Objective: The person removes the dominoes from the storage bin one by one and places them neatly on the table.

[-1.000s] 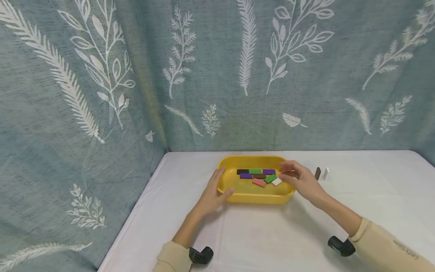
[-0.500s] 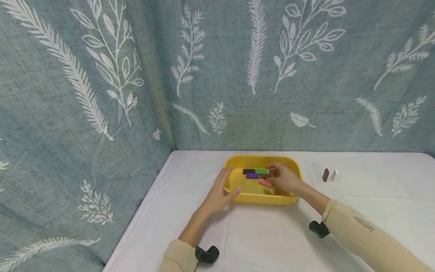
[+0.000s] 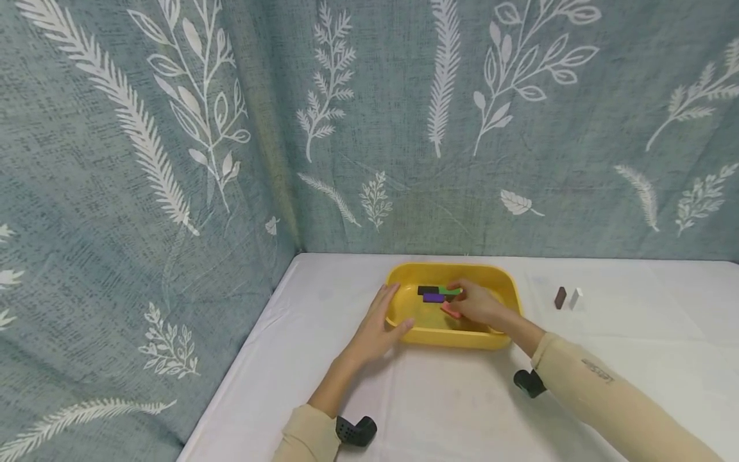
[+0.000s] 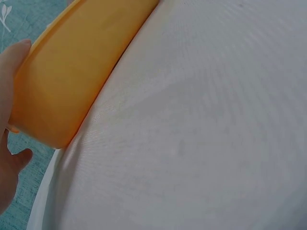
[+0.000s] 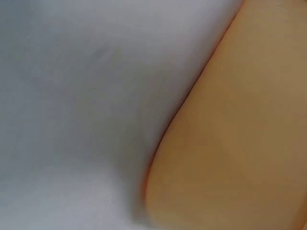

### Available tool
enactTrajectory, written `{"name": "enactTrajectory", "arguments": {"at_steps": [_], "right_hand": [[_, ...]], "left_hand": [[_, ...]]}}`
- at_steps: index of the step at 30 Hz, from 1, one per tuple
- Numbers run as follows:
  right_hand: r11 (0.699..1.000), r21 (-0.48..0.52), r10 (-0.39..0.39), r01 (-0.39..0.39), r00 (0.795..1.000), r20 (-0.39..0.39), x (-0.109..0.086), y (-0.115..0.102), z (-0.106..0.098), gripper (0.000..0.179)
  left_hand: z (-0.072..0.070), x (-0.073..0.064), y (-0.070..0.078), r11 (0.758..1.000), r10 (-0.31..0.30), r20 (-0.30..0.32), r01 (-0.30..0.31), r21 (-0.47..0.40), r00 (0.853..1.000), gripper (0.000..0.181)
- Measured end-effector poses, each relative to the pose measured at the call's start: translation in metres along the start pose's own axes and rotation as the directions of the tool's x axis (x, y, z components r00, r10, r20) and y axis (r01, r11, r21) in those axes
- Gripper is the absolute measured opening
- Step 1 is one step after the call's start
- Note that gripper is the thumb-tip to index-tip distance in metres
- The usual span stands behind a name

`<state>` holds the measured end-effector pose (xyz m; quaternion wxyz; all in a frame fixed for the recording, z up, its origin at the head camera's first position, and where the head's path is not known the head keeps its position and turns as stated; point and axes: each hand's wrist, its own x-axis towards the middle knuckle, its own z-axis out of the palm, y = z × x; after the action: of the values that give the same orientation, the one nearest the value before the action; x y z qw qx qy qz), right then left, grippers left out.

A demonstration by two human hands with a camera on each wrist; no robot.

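Observation:
A yellow plastic tray (image 3: 456, 338) stands on the table, and its outer wall fills part of both wrist views. On the tray's left end rests my left hand (image 3: 369, 332), fingers spread along the rim and thumb by the front edge. My right hand (image 3: 478, 304) reaches inside over small rectangular blocks, its fingertips and thumb around a mostly covered spot. Visible blocks are a black block (image 3: 428, 290), a green block (image 3: 450, 291), a purple block (image 3: 433, 298) and a red block (image 3: 450, 310) near the thumb. Whether the right fingers pinch a block is hidden.
A dark brown block (image 3: 560, 298) and a white block (image 3: 576, 299) stand on end on the white cloth, right of the tray. Behind the table hangs a blue-green curtain (image 3: 404, 212) with white leaf prints.
My right hand has moved left from the tray's right side to over the blocks, covering several of them. My left hand stays on the rim. The head view has shifted slightly.

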<state>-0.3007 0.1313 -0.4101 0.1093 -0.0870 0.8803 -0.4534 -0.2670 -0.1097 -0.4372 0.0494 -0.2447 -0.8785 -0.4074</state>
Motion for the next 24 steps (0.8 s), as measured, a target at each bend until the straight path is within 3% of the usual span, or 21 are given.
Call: {"name": "enactTrajectory", "arguments": {"at_steps": [5, 8, 12, 15, 16, 20, 24], "right_hand": [[0.991, 0.112, 0.069, -0.074, 0.996, 0.048, 0.001, -0.009, 0.007, 0.048], [0.956, 0.266, 0.096, -0.121, 0.990, 0.105, 0.002, -0.013, 0.012, 0.048], [0.838, 0.501, 0.123, -0.216, 0.969, 0.212, 0.008, -0.017, 0.019, 0.049], [0.758, 0.599, 0.120, -0.258, 0.958, 0.261, 0.012, -0.021, 0.026, 0.051], [0.744, 0.613, 0.120, -0.267, 0.955, 0.270, 0.013, -0.022, 0.028, 0.052], [0.723, 0.637, 0.105, -0.268, 0.954, 0.281, 0.017, -0.030, 0.037, 0.053], [0.733, 0.625, 0.115, -0.269, 0.954, 0.277, 0.019, -0.037, 0.043, 0.051]], "left_hand": [[-0.001, 0.001, 0.001, 1.000, 0.000, 0.003, 0.000, 0.003, 1.000, 0.078], [-0.001, 0.000, 0.002, 1.000, 0.002, 0.004, -0.002, 0.000, 1.000, 0.078], [-0.001, 0.000, 0.002, 1.000, 0.004, 0.006, -0.003, -0.006, 1.000, 0.079], [-0.001, 0.000, 0.001, 1.000, 0.008, 0.007, -0.008, -0.006, 1.000, 0.079], [-0.001, 0.000, 0.001, 1.000, 0.009, 0.006, -0.009, -0.004, 1.000, 0.080], [0.000, 0.000, 0.000, 1.000, 0.007, 0.003, -0.007, -0.005, 1.000, 0.081], [0.000, 0.000, 0.001, 1.000, 0.015, 0.000, -0.015, -0.016, 1.000, 0.079]]}}
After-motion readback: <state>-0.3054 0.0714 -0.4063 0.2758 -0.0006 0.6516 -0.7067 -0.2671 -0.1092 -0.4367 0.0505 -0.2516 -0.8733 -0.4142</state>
